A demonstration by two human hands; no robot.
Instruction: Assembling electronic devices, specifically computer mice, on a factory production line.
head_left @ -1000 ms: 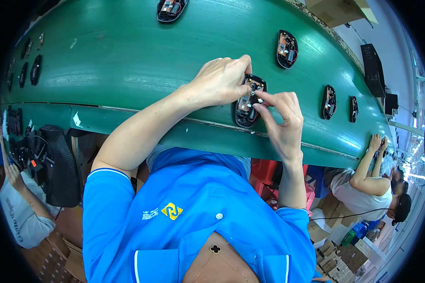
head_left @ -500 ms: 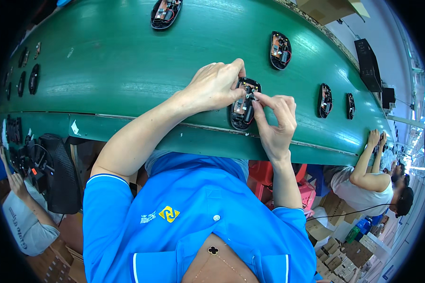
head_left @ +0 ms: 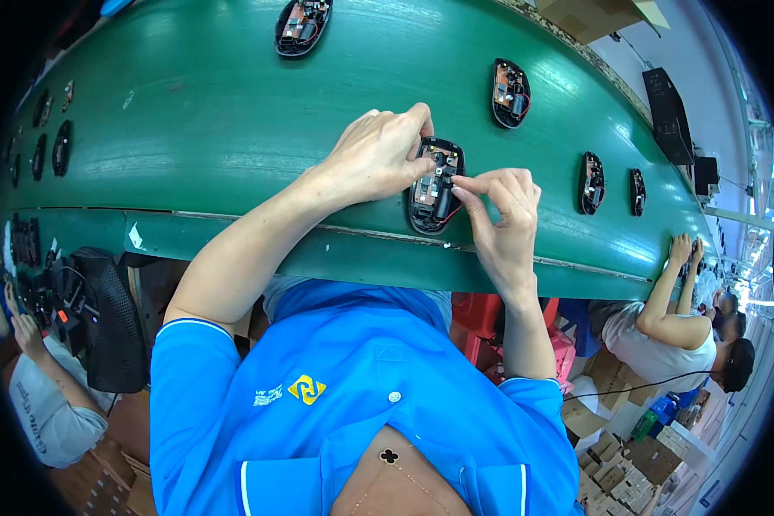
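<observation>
An oval black shell, which looks like an open computer mouse (head_left: 437,185), lies on the green work surface in front of me. Inside are a brown circuit board, a black cylinder and a red wire. My left hand (head_left: 378,155) grips it at the upper left, index finger by the top end and thumb over the inner edge. From the right, my right hand (head_left: 503,211) reaches in with thumb and index finger pinched at the middle of the board. Whatever sits between those fingertips is too small to make out.
Similar open shells lie beyond my hands: one at the far edge (head_left: 303,26), another (head_left: 511,93) to its right, and two farther right (head_left: 592,183). Several dark parts (head_left: 62,146) lie at left. A seam (head_left: 378,234) crosses the near side. Co-workers (head_left: 679,327) sit at both sides.
The shell and both hands have shifted slightly to the left. My right thumb and index finger remain pinched at the board.
</observation>
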